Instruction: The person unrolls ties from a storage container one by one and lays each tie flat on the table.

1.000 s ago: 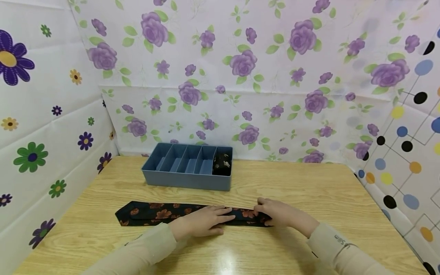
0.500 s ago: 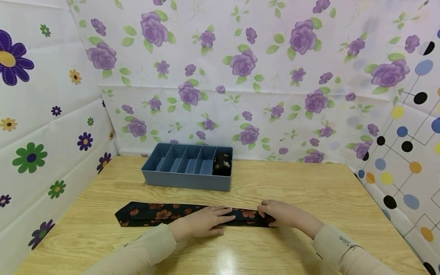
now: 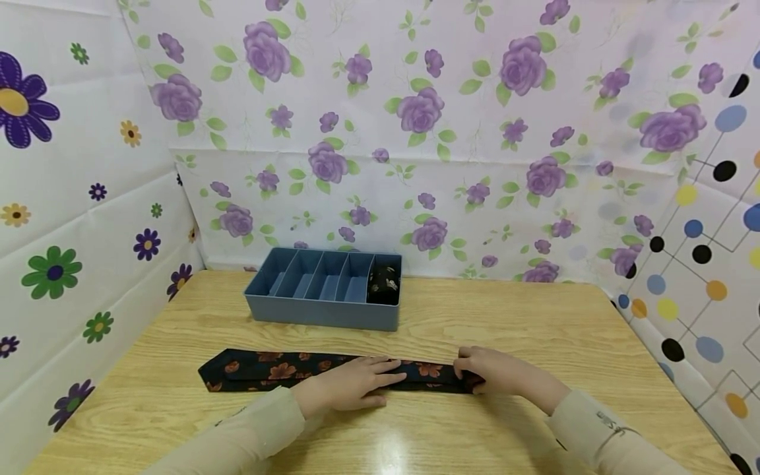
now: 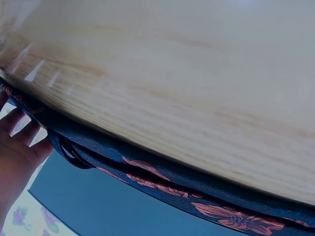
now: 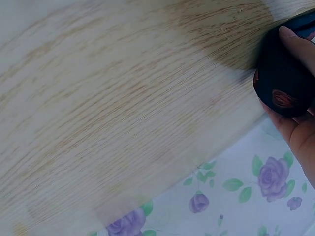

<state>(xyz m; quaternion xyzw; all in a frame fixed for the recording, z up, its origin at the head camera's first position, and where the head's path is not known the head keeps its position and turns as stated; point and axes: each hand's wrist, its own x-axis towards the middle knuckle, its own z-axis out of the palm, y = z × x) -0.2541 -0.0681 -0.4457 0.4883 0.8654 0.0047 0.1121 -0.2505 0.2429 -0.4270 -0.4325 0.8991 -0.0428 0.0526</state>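
A dark necktie [image 3: 279, 371] with orange-brown flowers lies lengthwise across the table, its pointed wide end to the left. My left hand [image 3: 350, 382] rests over its middle with fingers extended; in the left wrist view a narrow loop [image 4: 74, 152] shows on the tie near that hand's fingers. At the tie's right end, my right hand [image 3: 489, 371] grips the fabric. Seen from the right wrist, thumb and fingers hold a rounded, folded end of the tie [image 5: 278, 81] between them.
A blue-grey divided box [image 3: 323, 311] stands behind the tie. Its rightmost compartment contains a dark patterned rolled cloth [image 3: 384, 284]; the other compartments are bare. Flower-printed sheeting [image 3: 380, 198] walls the back of the wooden table [image 3: 505, 316], with more sheeting at both sides.
My right hand has shifted slightly to the right, and the tie's right end now reaches a little farther that way. The left hand and the box have stayed in place.
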